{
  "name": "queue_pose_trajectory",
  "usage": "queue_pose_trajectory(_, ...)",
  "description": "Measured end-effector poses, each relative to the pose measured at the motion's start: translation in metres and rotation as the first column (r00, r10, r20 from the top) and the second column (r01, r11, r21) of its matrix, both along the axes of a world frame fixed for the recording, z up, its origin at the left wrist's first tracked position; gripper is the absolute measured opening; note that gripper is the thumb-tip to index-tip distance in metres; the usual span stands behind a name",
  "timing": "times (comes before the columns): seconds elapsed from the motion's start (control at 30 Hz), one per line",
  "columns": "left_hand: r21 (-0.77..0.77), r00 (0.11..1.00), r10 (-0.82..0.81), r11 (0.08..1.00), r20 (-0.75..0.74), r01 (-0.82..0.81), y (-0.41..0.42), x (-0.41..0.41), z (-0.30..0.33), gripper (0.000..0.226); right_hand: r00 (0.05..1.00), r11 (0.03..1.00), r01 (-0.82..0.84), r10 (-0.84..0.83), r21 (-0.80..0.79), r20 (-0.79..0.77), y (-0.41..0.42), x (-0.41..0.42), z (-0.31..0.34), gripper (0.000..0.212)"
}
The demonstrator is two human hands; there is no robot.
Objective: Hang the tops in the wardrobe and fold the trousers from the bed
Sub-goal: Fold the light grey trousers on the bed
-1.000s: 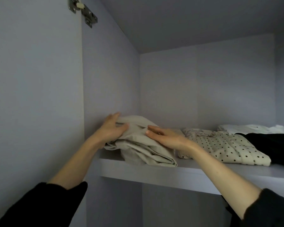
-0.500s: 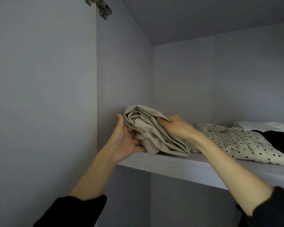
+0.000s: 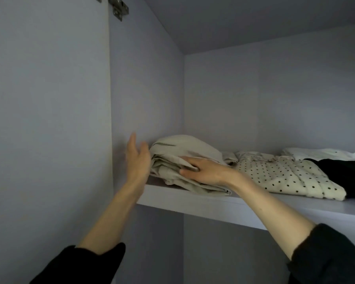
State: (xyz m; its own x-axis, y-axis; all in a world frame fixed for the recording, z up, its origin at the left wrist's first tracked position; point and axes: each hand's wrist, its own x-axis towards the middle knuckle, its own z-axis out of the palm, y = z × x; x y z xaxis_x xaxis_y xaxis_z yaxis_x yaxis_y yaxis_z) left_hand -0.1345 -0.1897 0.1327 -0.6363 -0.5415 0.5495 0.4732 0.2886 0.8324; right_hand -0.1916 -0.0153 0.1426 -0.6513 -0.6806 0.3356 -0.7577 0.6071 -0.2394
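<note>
Flat and spread, my right hand (image 3: 205,171) presses on the folded beige trousers (image 3: 184,152), fingertips tucked into a fold. They lie at the left end of the wardrobe shelf (image 3: 244,206), beside a polka-dot garment (image 3: 279,175). I see my left hand (image 3: 137,158) with straight fingers against the bundle's left side.

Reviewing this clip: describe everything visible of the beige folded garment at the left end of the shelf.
The beige folded garment is a plain, matte woven bundle, several creased layers thick, lying at the left end of the wardrobe shelf near the side wall. The right hand presses on its front; the left hand, fingers straight, meets its left end. The polka-dot garment adjoins it on the right.
</note>
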Motion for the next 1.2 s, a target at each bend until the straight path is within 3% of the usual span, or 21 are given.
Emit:
queue_pose_trajectory(0.03,-0.225,0.997,0.057,0.972,-0.045,-0.066,-0.003,0.001,0.005,0.044,1.000,1.000,0.001,0.000,0.010,-0.024,-0.003,0.001,0.000,0.054)
queue_pose_trajectory(0.1,-0.535,0.998,0.053,0.845,0.025,-0.031,-0.001,-0.002,0.015,0.039,0.998,1.000,-0.001,0.001,-0.001,-0.063,-0.008,0.005,-0.001,0.062)
queue_pose_trajectory(0.17,-0.724,0.974,0.097,0.685,0.203,0.083,0.000,-0.009,0.017,0.037,0.990,0.999,-0.039,0.038,-0.001,-0.137,-0.008,0.009,-0.005,0.065)
queue_pose_trajectory(0.23,-0.807,0.913,0.173,0.547,0.370,0.223,-0.005,-0.017,0.011,0.043,0.974,0.998,-0.034,0.046,0.057,-0.221,0.001,0.011,-0.012,0.069)
queue_pose_trajectory(0.33,-0.785,0.850,0.210,0.534,0.484,0.315,-0.017,-0.025,-0.001,0.042,0.967,0.986,0.072,-0.031,0.151,-0.255,0.018,0.009,-0.022,0.074)
queue_pose_trajectory(0.43,-0.807,0.872,0.219,0.523,0.439,0.275,-0.018,-0.035,-0.003,0.042,0.962,0.977,0.125,-0.076,0.174,-0.261,0.025,0.008,-0.023,0.069)
queue_pose_trajectory(0.67,-0.796,0.862,0.104,0.451,0.496,0.404,0.015,-0.078,-0.012,0.047,0.942,0.960,0.259,-0.226,0.107,-0.246,0.047,-0.016,-0.013,0.063)
queue_pose_trajectory(0.77,-0.795,0.855,0.103,0.438,0.508,0.419,0.024,-0.095,-0.016,0.046,0.940,0.934,0.312,-0.276,0.176,-0.202,0.048,-0.027,-0.024,0.063)
queue_pose_trajectory(0.9,-0.822,0.870,0.116,0.407,0.479,0.398,0.018,-0.105,-0.016,0.046,0.948,0.933,0.310,-0.287,0.182,-0.138,0.043,-0.033,-0.028,0.065)
queue_pose_trajectory(1.07,-0.862,0.834,0.293,0.363,0.467,0.355,0.011,-0.079,-0.032,0.051,0.957,0.947,0.278,-0.259,0.159,-0.131,0.053,-0.011,-0.027,0.061)
queue_pose_trajectory(1.2,-0.841,0.873,0.225,0.451,0.433,0.301,0.003,-0.020,-0.049,0.056,0.958,0.974,0.219,-0.204,0.053,-0.202,0.047,0.022,-0.029,0.053)
